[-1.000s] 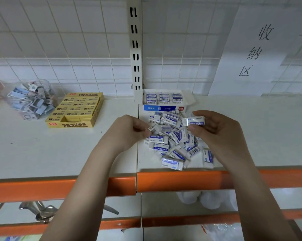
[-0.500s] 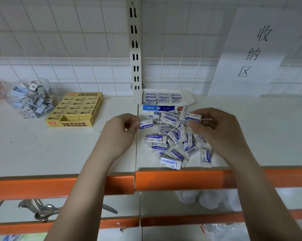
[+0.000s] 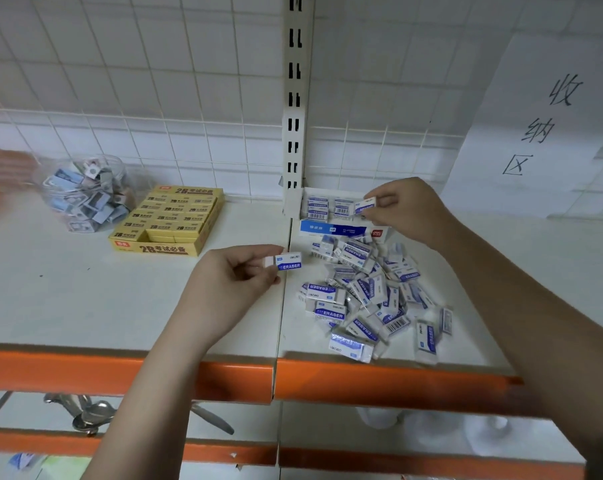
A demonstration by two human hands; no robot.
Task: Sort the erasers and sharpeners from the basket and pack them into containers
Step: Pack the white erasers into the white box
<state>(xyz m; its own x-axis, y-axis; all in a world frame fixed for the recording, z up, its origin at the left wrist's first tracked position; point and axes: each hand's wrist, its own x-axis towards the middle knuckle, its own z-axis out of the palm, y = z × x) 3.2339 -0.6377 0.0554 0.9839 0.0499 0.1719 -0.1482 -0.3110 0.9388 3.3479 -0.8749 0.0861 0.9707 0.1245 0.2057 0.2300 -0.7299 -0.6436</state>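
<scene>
A: Head view: what has changed?

B: The right hand [image 3: 402,211] has been carried up-frame to the open box [image 3: 331,206], one eraser [image 3: 364,206] pinched. Another eraser [image 3: 288,262] is pinched by the left hand [image 3: 234,285], centre frame.

A: The rest?

B: The eraser pile [image 3: 369,296] is left on the shelf [image 3: 85,299].

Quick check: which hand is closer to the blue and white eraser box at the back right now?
Right. The right hand holds an eraser over the blue and white eraser box; the left hand holds another eraser nearer the shelf's front, left of the box.
</scene>
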